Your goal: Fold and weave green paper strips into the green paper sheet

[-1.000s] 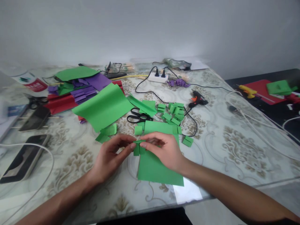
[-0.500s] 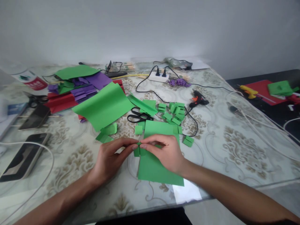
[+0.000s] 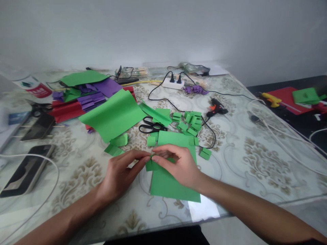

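Observation:
Between my hands is a small folded piece of green paper [image 3: 149, 166], its top edge hidden by the fingertips. My left hand [image 3: 125, 170] pinches it from the left with thumb and forefinger. From the right, my right hand [image 3: 178, 165] holds the same piece, thumb and fingertips close together at its top. A larger green sheet [image 3: 176, 187] lies flat under my right hand. Just beyond it are a small green square [image 3: 151, 141] and black-handled scissors [image 3: 150, 126], partly under green paper. Several small folded green pieces [image 3: 189, 124] are heaped behind the sheet.
A black glue gun [image 3: 216, 108] lies at the right, its cable running to a white power strip [image 3: 173, 83]. Green, red and purple paper [image 3: 112, 114] is piled at the left. Two phones [image 3: 27, 170] and a white cable lie far left; a yellow glue gun [image 3: 271, 100] is far right.
My right fingers have lifted and parted slightly at the top of the small green piece. My left hand keeps its pinch, and nothing else has moved.

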`<state>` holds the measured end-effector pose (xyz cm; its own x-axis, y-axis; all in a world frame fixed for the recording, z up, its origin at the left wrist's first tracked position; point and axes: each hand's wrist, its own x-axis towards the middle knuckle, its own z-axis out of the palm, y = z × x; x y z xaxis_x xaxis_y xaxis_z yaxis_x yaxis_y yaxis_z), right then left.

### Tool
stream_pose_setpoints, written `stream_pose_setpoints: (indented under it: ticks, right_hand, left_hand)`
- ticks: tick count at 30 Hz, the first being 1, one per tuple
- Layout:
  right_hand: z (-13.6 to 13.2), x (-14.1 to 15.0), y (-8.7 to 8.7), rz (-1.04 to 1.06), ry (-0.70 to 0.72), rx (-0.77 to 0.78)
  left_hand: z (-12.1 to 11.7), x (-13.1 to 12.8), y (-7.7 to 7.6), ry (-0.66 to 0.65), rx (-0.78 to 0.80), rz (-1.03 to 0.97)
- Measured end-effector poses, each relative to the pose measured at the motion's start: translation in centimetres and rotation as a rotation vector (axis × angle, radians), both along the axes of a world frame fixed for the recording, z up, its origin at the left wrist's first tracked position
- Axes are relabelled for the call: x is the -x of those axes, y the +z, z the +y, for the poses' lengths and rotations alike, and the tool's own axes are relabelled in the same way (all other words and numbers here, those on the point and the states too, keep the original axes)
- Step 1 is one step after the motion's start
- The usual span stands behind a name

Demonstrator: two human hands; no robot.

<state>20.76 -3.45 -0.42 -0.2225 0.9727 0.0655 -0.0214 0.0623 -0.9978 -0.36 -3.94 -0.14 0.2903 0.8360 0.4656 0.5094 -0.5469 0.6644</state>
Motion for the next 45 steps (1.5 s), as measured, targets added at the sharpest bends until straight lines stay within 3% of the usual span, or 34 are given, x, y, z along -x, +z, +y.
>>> stream_pose_setpoints:
  ticks: [19,29,45]
  right_hand:
    - [-0.01,0.01,0.11,-0.083,0.008,-0.089]
    - [0.18,-0.05,-0.2,-0.029,0.039,0.014]
    - [0.09,-0.07,-0.03,-0.004,0.049,-0.021]
  left_hand:
    - [-0.07,-0.15,0.02,-0.026,-0.025,-0.004]
    - [0.15,-0.05,-0.08,-0.021,0.002,-0.008]
    - [0.1,-0.15,-0.06,-0.029,0.037,-0.031]
